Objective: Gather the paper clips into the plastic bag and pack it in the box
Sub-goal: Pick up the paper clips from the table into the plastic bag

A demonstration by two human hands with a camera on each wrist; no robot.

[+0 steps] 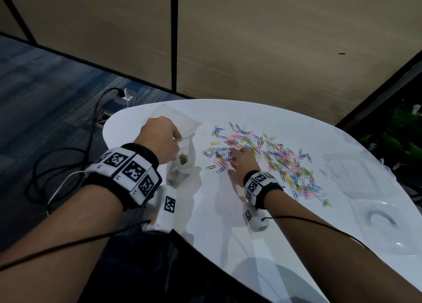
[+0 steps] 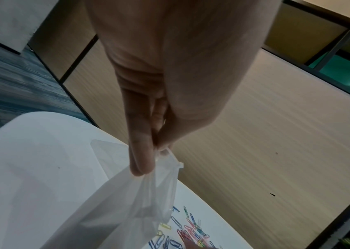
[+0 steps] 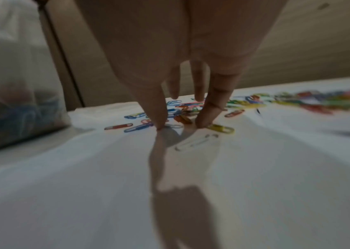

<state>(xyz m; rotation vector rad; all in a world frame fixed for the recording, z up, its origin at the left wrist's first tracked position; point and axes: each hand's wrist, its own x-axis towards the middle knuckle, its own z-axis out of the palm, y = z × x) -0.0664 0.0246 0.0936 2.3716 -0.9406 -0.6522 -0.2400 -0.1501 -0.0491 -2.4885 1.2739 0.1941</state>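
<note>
plastic bag (image 1: 182,163) upright, mouth up, left-hand (image 1: 157,140) grip

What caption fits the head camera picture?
Left hand holds the plastic bag while right hand gathers paper clips.

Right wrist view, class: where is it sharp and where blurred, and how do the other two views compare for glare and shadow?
Right wrist view: fingertips and the yellow paper clip beside them read fairly clearly; the coloured clips far right smear into streaks. Head view: the glossy white table shows shadows under the right hand and glare at its right edge. Left wrist view: dim; the translucent plastic bag looks grey.
</note>
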